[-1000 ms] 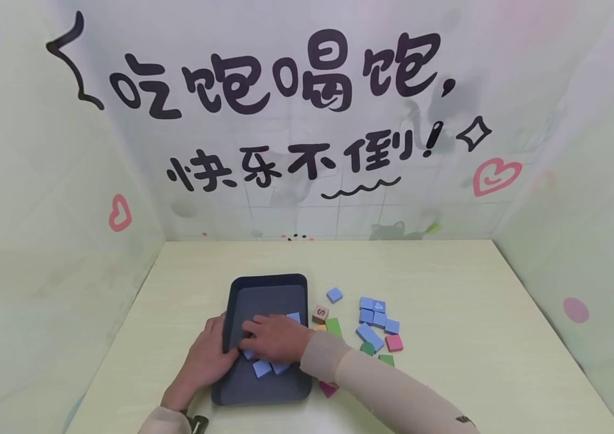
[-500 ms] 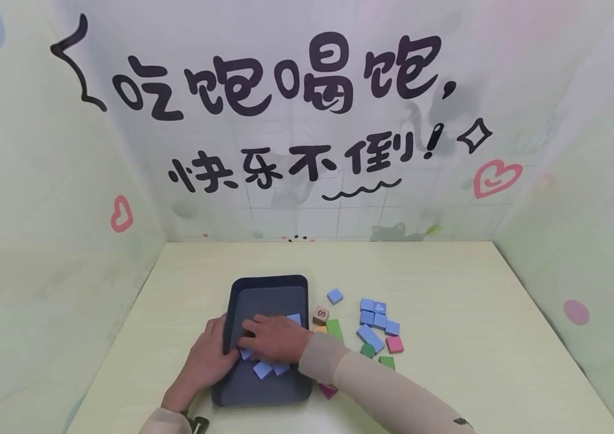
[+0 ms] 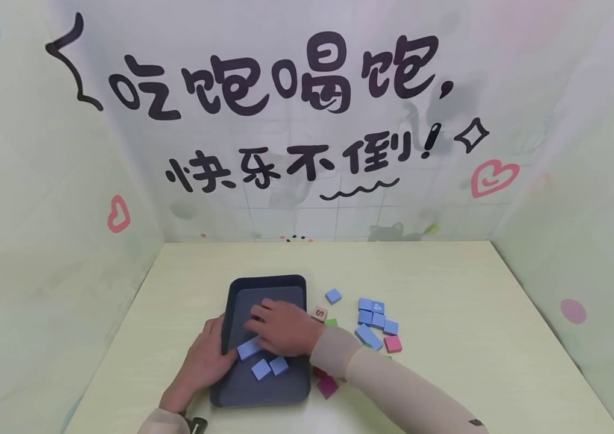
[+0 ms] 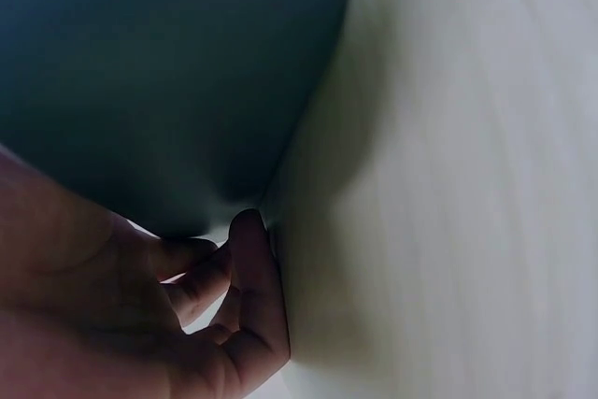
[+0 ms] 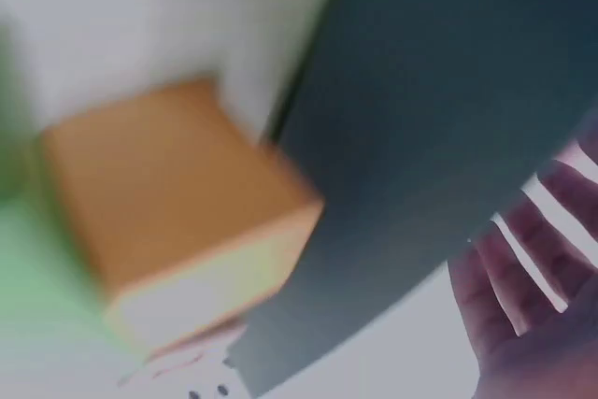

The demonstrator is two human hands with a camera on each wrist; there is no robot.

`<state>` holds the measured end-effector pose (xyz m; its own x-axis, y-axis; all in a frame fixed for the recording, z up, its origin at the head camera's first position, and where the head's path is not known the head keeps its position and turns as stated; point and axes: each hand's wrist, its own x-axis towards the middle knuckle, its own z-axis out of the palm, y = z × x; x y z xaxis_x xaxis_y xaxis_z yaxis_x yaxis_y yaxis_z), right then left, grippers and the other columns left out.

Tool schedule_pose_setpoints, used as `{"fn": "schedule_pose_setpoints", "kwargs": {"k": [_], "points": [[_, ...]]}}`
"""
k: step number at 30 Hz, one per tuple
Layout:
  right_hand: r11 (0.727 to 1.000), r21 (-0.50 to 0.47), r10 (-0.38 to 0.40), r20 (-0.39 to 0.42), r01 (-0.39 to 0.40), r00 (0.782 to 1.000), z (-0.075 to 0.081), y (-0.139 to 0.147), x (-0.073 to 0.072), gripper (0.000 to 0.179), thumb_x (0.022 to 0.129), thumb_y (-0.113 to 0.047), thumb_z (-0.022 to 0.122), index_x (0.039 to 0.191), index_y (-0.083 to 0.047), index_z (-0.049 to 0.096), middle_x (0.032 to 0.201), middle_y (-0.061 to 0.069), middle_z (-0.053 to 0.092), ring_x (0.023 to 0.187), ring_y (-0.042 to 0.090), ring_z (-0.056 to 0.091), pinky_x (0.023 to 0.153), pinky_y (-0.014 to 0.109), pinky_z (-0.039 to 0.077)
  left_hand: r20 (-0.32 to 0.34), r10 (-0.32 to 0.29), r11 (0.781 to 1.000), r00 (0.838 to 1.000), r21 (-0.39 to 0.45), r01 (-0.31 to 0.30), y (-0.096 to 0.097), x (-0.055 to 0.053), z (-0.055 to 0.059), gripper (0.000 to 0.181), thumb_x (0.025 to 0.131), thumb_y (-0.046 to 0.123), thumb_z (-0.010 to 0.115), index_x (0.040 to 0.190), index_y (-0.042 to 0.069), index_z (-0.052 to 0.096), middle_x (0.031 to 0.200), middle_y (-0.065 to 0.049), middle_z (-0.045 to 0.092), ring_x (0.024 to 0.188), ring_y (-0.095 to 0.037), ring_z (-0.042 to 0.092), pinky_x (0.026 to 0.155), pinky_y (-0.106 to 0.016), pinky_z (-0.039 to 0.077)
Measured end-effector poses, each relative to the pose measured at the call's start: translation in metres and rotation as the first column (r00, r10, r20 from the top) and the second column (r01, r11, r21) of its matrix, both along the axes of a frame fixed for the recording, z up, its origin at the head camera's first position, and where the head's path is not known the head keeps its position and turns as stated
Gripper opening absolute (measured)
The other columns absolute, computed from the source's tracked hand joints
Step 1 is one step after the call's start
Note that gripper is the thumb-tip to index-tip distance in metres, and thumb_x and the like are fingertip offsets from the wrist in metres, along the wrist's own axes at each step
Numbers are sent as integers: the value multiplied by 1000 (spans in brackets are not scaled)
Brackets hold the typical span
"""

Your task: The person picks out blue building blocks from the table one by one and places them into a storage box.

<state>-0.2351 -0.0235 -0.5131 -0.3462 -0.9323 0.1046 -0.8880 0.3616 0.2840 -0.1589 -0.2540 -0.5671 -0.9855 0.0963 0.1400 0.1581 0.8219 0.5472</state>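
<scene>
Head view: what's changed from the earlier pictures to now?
The right hand has moved slightly toward the far side and to the right, uncovering more of a blue block in the tray. Whether it let go of anything is hidden. The left hand still grips the tray's left side; the tray stayed put.

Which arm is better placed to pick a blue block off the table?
Right, probably. The right grip is over the tray, nearer those blue blocks, and seems to hold nothing. The left grip holds the tray's left edge.

Tray (image 3: 263,395) on table (image 3: 420,265); blocks (image 3: 261,369) inside and right.
</scene>
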Motion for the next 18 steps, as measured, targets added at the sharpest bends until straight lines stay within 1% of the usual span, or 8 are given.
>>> {"fn": "schedule_pose_setpoints", "kwargs": {"k": [3, 6, 8, 11, 16, 18], "points": [[999, -47, -26, -29, 24, 999, 3, 14, -8, 38, 114, -45, 56, 144, -25, 71, 133, -3, 65, 113, 14, 59, 101, 27, 52, 18, 4, 1000, 1000, 20, -5, 2, 2, 5, 81, 91, 19, 73, 159, -10, 41, 148, -34, 51, 123, -53, 62, 99, -69, 53], [995, -70, -76, -6, 75, 997, 4, 29, -15, 39, 114, -44, 56, 144, -24, 71, 134, -2, 66, 117, 15, 59, 104, 28, 52, 29, 16, 1000, 999, 25, -16, 4, 3, 8, 81, 90, 18, 72, 160, -10, 41, 148, -34, 51, 124, -53, 61, 101, -69, 53], [991, -73, -111, 21, 113, 994, 3, 41, -19, 39, 115, -44, 55, 144, -23, 70, 136, -1, 66, 118, 17, 58, 104, 29, 52, 23, 20, 1000, 1000, 10, -20, 4, 3, 6, 81, 91, 19, 72, 160, -11, 41, 148, -33, 51, 125, -52, 61, 101, -69, 53], [981, -85, -170, 69, 176, 983, 4, 58, -22, 38, 114, -42, 56, 143, -21, 71, 134, 0, 66, 119, 18, 59, 104, 30, 53, 40, 23, 1000, 999, 7, -24, 5, 3, 9, 82, 92, 19, 72, 161, -11, 39, 150, -34, 50, 127, -53, 60, 103, -69, 52], [957, -112, -255, 122, 268, 959, 2, 87, -25, 34, 113, -38, 59, 139, -20, 72, 130, 1, 68, 117, 20, 60, 102, 32, 55, 115, 18, 1000, 993, 13, -20, 6, 4, 18, 83, 96, 18, 72, 164, -11, 34, 155, -35, 46, 132, -53, 57, 107, -68, 50], [945, -123, -284, 147, 302, 948, -2, 97, -27, 32, 113, -35, 61, 138, -20, 72, 130, 2, 67, 116, 20, 59, 102, 33, 55, 122, 19, 1000, 992, 11, -20, 7, 3, 19, 83, 95, 17, 72, 164, -11, 34, 155, -35, 46, 132, -53, 57, 107, -68, 50]]}}
